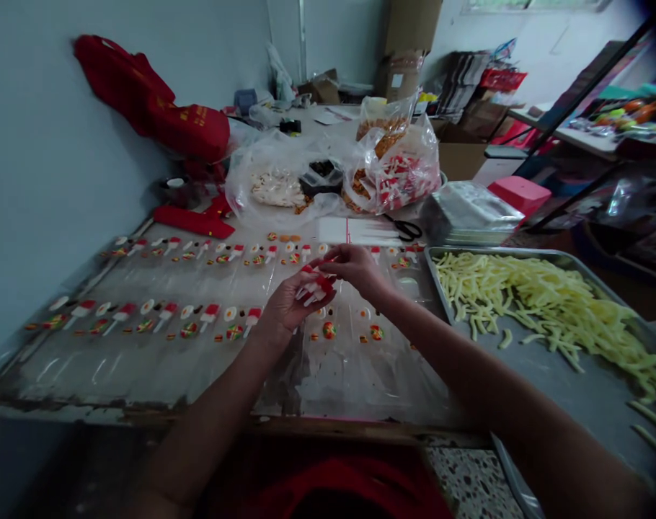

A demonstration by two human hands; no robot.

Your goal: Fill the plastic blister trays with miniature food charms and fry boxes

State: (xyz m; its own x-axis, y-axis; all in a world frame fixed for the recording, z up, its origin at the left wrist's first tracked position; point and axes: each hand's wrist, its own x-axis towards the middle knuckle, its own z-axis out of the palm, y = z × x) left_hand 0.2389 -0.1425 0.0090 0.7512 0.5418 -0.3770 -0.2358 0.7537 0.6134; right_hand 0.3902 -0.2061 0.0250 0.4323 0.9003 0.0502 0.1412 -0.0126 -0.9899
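Several red-and-white miniature popsicles lie bunched in my left hand, which is closed around them above the middle of the table. My right hand reaches in from the right, its fingertips pinched together at the red ends of the bunch; the exact grip is partly hidden. Beneath and around both hands are rows of clear plastic pouches. On many of them lie small pieces: a popsicle, a fried egg, a round red-green-yellow piece and a tiny burger.
At right, a metal tray holds pale yellow crinkled sticks. Black scissors lie beyond the pouches, near stacked clear boxes. Open plastic bags of small pieces stand at the back. A red cloth hangs left.
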